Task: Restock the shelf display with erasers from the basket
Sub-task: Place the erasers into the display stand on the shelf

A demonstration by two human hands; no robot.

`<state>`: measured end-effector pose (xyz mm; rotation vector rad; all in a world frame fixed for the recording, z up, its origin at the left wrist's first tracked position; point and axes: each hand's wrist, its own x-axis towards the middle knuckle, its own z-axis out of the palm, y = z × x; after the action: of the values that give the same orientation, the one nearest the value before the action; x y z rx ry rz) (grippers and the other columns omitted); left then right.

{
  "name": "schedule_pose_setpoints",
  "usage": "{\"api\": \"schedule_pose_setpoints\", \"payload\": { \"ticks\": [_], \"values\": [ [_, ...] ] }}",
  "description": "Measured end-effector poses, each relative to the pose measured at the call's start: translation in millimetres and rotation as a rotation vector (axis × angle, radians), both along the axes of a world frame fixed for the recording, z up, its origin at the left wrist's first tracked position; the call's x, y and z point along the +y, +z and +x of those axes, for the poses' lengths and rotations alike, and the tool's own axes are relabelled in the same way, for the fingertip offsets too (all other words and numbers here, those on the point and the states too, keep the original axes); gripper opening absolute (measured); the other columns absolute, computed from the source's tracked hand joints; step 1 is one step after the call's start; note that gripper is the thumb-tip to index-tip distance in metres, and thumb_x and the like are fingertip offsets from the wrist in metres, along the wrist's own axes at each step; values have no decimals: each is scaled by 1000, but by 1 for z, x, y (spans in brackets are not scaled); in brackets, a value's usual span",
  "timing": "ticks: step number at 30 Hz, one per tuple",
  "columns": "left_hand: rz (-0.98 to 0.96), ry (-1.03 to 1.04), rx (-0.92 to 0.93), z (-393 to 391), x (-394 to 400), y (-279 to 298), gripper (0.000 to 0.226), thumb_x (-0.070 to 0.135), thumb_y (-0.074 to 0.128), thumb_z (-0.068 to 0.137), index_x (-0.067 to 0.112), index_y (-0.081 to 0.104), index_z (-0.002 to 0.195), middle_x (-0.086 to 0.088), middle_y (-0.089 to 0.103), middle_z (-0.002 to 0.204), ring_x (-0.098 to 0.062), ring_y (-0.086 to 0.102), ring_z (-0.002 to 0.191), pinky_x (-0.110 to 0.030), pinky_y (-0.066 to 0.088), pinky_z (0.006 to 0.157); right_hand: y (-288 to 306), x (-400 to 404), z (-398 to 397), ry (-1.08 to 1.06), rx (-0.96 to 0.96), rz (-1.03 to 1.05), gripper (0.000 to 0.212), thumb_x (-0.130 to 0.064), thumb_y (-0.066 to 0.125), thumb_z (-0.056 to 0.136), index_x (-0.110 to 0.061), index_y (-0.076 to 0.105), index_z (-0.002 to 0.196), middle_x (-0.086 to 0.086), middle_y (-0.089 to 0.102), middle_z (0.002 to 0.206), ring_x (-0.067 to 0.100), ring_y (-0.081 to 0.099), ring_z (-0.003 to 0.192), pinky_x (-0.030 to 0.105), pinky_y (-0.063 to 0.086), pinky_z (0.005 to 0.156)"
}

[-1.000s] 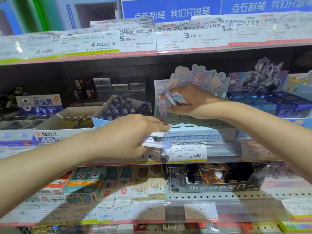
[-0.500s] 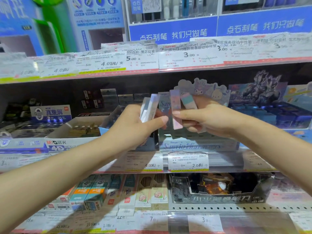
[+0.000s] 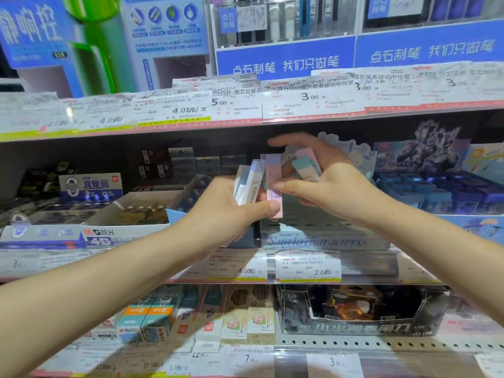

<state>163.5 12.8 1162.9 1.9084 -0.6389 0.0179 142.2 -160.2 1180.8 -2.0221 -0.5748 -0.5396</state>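
Since the frame half a second ago: both hands raised slightly and drawn closer together; the view has tilted up, so more of the pen rack above the top price strip shows. The erasers are now bunched between the two hands rather than held apart.

Left hand [image 3: 226,211]: thumb and fingers pinch a small fan of sleeved erasers [image 3: 249,184], white and pale blue, held upright on end. Right hand [image 3: 324,184]: index finger and thumb pressed on the pink eraser [image 3: 273,190], with a teal-and-pink eraser [image 3: 306,166] tucked against the palm; upper fingers curled over it. The pink one appears touched by both hands, left thumb at its lower end.

Both forearms reach in from below, wrists roughly level, hands in front of the character display box [image 3: 321,238] on the middle shelf [image 3: 305,268]. The basket is not in view.

Risks, as judged:
- Handover slip: the pink eraser is shared between two light pinches; if one releases early it could drop onto the lower shelf.
- The left fan is loosely stacked; a shift of the thumb could let the sleeves slide apart.
- The palm-held eraser has no finger pinch and may fall when the right hand opens.
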Motion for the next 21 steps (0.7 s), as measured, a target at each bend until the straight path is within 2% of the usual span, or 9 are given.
{"api": "schedule_pose_setpoints", "payload": {
  "ticks": [3,5,6,8,9,11,14,17,21],
  "values": [
    [59,45,-78,3,1,0,24,25,69,81,2,65,76,7,43,39,-8,35,34,-21,28,38,3,0,3,-24,-65,-58,30,-9,70,77,-23,57,100,-14,60,83,-9,57,63,4,39,55],
    [207,76,-256,4,5,0,24,25,69,81,5,63,68,3,54,46,-11,48,43,-27,37,43,4,-4,11,-97,-64,-7,28,-10,69,77,-26,56,96,-10,59,82,-7,53,58,6,39,56],
    [298,64,-346,4,8,0,20,23,66,81,8,62,69,-4,63,57,-17,57,54,-36,45,52,4,-7,15,-145,-81,-6,28,-11,70,76,-27,56,94,-10,59,84,-5,53,63,7,39,59],
    [499,1,-455,0,13,-1,11,21,55,73,16,64,78,-8,68,77,-25,63,74,-42,50,68,2,-9,23,-201,-120,-77,28,-13,71,76,-27,53,91,-8,61,93,6,56,81,13,42,70],
    [601,-37,-492,-4,15,-1,25,20,52,69,19,67,89,-5,70,87,-24,64,83,-40,51,73,0,-9,26,-206,-121,-119,28,-13,71,76,-27,51,91,-4,63,98,12,57,87,19,43,76],
    [743,-104,-546,-6,16,-4,40,15,55,70,17,65,108,0,68,109,-18,62,101,-35,50,85,-4,-6,32,-202,-113,-161,27,-14,70,76,-26,50,90,-9,60,94,15,56,88,26,43,80],
    [812,-151,-613,-11,16,-8,47,7,53,71,17,61,116,3,61,126,-16,55,116,-35,48,91,-9,-4,39,-224,-112,-169,27,-15,71,75,-26,51,88,-24,50,82,15,57,85,31,46,80],
    [842,-180,-659,-12,17,-9,53,2,54,71,18,57,122,6,57,132,-16,53,121,-35,48,92,-15,-5,43,-202,-96,-178,27,-15,72,75,-26,53,90,-23,51,82,14,57,84,27,45,77],
    [838,-215,-655,-5,21,-9,54,12,46,65,16,59,117,0,63,124,-21,59,112,-38,52,86,-20,-6,47,-158,-83,-147,25,-13,72,75,-23,56,92,-20,54,85,12,56,87,24,43,81]
  ]
}}
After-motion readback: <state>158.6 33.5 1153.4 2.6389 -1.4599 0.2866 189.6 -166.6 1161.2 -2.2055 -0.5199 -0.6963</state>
